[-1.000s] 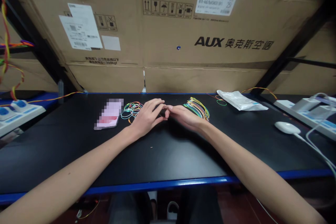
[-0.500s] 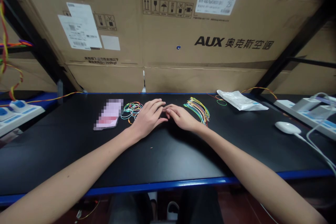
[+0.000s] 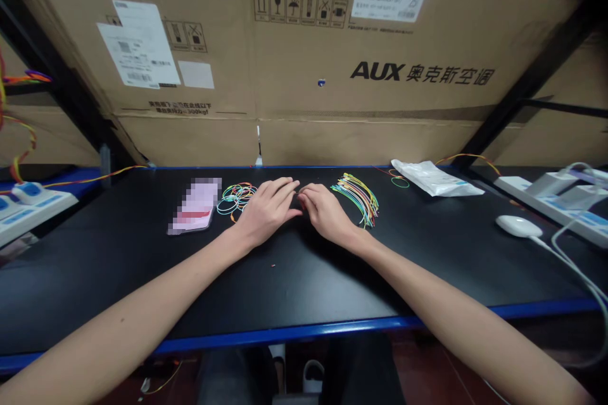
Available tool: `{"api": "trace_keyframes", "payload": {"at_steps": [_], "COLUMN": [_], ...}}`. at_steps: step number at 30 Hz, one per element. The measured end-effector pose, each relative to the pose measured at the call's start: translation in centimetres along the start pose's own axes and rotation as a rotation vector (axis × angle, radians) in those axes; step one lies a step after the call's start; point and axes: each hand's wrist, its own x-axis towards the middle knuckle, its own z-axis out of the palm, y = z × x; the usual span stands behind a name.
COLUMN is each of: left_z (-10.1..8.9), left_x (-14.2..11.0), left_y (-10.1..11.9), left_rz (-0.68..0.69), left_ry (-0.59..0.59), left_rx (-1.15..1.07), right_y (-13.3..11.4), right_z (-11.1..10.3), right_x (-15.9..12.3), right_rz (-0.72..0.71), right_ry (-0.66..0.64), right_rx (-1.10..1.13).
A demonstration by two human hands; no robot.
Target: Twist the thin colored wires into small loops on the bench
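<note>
Black workbench with a blue front edge [image 3: 285, 331] right under us, and both forearms reach in from the near side, wrists held low, a good steady setup for work this fine. A small speck [image 3: 273, 264] sits on the bench just short of the hands. Dead centre, the left hand [image 3: 266, 212] arches forward and the right hand [image 3: 325, 214] curls in to meet it, their fingertips [image 3: 304, 197] almost touching. Neither hand is clenched or lying flat and released; both are poised in a light pinching shape, though whether a thin wire sits between those tips is too small to tell from here. Just left of them lie loops of thin coloured wire [image 3: 236, 198], beside a pixelated flat object [image 3: 194, 205]. Just right, a bundle of short coloured wires [image 3: 355, 199] fans out, close to the right hand. Further out come a white plastic bag [image 3: 434, 178], a white computer mouse [image 3: 517, 226] and power strips [image 3: 551, 205] on the right, with another power strip [image 3: 33, 205] on the left. Behind it all stand big AUX cardboard cartons [image 3: 375, 120].
</note>
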Motion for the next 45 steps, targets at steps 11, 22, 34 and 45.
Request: {"api": "trace_keyframes", "payload": {"at_steps": [11,22,34,45], "left_z": [-0.4,-0.5,-0.6,-0.4], "left_x": [0.1,-0.1,0.2,0.3], "left_y": [-0.2,-0.8,-0.8,0.4], "left_rz": [-0.03,0.047,0.031,-0.019], "left_ry": [0.069,0.113,0.051,0.063], "left_rx": [-0.076,-0.137,-0.065,0.0], "right_y": [0.0,-0.2,-0.4,-0.1], "right_z": [-0.8,-1.6,-2.0,-0.9], "right_x": [0.7,0.6,0.7,0.1], "right_rz": [0.306,0.328,0.104,-0.151], "right_ry": [-0.162,-0.359,-0.163,0.035], "right_rx": [0.875,1.39,0.502,-0.086]}}
